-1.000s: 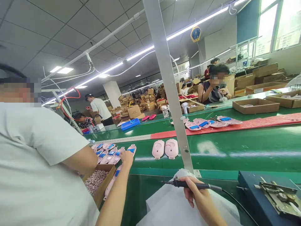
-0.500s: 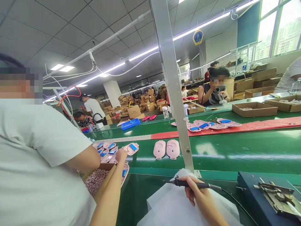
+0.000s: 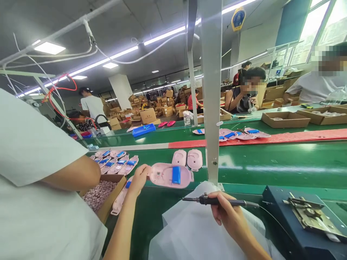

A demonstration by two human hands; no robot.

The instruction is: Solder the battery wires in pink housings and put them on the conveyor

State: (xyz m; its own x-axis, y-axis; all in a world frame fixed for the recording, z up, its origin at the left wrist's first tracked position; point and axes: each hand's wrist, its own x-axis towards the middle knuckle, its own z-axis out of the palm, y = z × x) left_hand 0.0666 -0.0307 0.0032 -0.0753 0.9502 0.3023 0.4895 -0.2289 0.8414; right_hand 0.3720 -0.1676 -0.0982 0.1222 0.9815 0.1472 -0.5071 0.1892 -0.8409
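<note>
My left hand [image 3: 141,177] pinches one end of a pink plastic shell [image 3: 165,176], which has a blue battery pack [image 3: 176,175] and thin wires inside. The shell is held up over the near edge of the green belt. In my right hand [image 3: 227,209] is a soldering iron [image 3: 217,200], its tip pointing left, level above white sheets [image 3: 195,220]. The tip is apart from the shell. Several similar pink shells with blue batteries [image 3: 119,164] lie to the left on the belt. Two more pink shells [image 3: 187,159] lie just behind the held one.
A co-worker in a white shirt [image 3: 40,173] sits close at my left, beside a carton of small pink parts [image 3: 119,186]. A metal post [image 3: 213,108] rises ahead. At right is a dark blue machine [image 3: 298,216]. Cardboard trays [image 3: 284,121] stand across the belt.
My left hand has lifted the pink shell off the belt and brought it nearer and to the right. My right hand keeps hold of the soldering iron. The view has shifted somewhat.
</note>
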